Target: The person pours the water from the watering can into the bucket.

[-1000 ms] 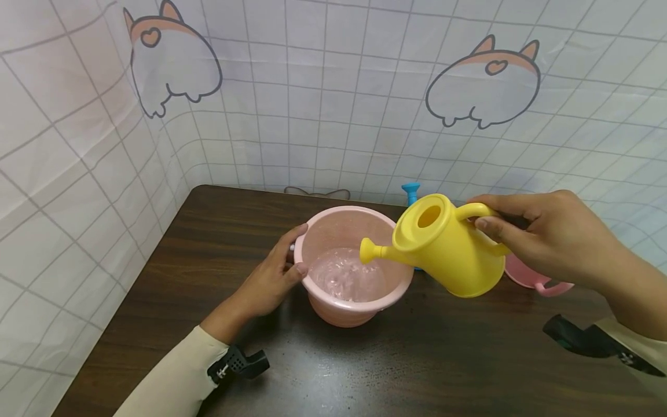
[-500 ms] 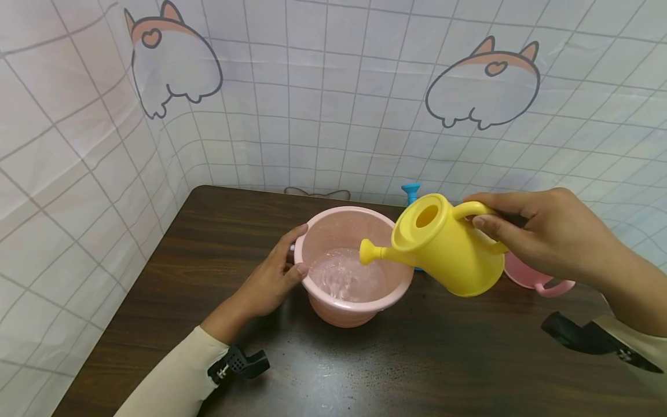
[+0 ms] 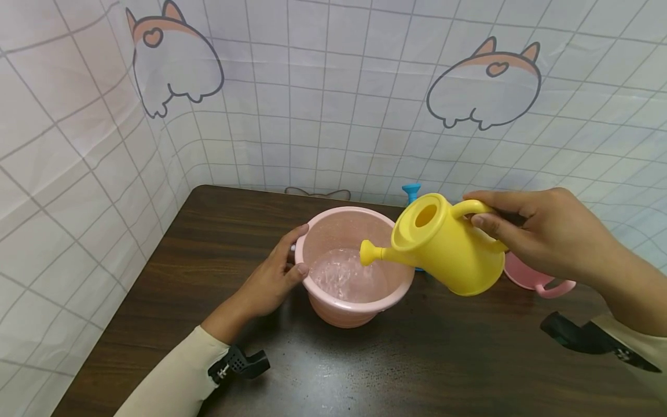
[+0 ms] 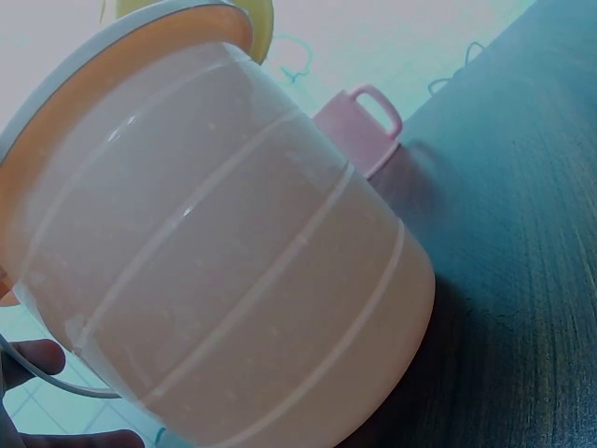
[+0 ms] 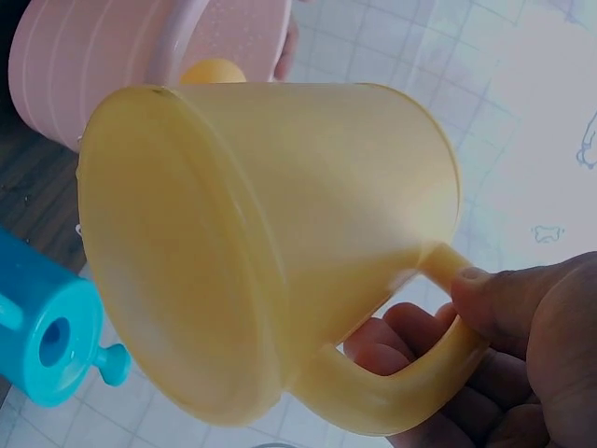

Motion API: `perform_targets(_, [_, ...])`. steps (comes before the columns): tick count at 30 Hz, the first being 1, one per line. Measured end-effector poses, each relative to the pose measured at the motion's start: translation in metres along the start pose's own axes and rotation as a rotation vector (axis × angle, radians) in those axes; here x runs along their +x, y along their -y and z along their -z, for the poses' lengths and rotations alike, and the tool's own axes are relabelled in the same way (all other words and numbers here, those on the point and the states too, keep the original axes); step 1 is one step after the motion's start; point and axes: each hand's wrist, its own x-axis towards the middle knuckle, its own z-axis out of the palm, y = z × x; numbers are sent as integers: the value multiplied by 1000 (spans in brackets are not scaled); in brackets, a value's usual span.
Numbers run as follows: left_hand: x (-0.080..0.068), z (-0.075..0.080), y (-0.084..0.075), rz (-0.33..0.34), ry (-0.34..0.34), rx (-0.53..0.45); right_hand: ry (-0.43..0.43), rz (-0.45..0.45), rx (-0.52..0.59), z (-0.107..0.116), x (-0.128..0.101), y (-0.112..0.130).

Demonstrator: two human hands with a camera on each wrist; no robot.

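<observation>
My right hand [image 3: 552, 231] grips the handle of a yellow watering can [image 3: 458, 255], its fingers wrapped round the loop in the right wrist view. The can is tipped to the left in the air, and its spout head [image 3: 367, 252] hangs over the mouth of a pink bucket [image 3: 344, 315]. Rippling water [image 3: 339, 272] with splashes lies inside the bucket. At the bucket's left side my left hand [image 3: 271, 278] holds the rim, thumb on the near edge and fingers around the outside. In the left wrist view the thin bail handle [image 4: 56, 378] runs by the fingers.
Behind the yellow can stands a blue watering can [image 5: 56, 327], mostly hidden in the head view. A pink cup [image 3: 526, 275] with a handle sits to the right. Water drops dot the dark wooden table [image 3: 443, 359]. A grid-patterned cloth wall [image 3: 323, 104] rises behind.
The yellow watering can has tilted very slightly further over the bucket. The ripples on the water have shifted; my left hand has kept its place on the rim.
</observation>
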Motion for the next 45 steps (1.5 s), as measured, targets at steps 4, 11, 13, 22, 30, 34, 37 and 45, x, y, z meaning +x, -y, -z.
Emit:
perform_targets(4, [0, 0, 0, 2, -2, 1, -10, 12, -3, 0, 2, 0])
perform_targets(11, [0, -1, 0, 6, -1, 4, -24, 13, -3, 0, 3, -1])
perform_targets(13, [0, -1, 0, 6, -3, 5, -26, 12, -5, 0, 3, -1])
perform_targets(22, [0, 0, 0, 5, 4, 3, -21, 20, -16, 1, 6, 1])
perform_targets(30, [0, 0, 0, 8, 6, 2, -22, 72, -41, 2, 10, 1])
perform_targets(34, [0, 1, 1, 7, 5, -1, -13, 83, -41, 3, 13, 2])
perform_targets(37, [0, 1, 1, 6, 6, -3, 0, 60, -38, 4, 14, 4])
perform_targets(45, [-1, 1, 1, 4, 10, -11, 20, 78, -31, 4, 17, 6])
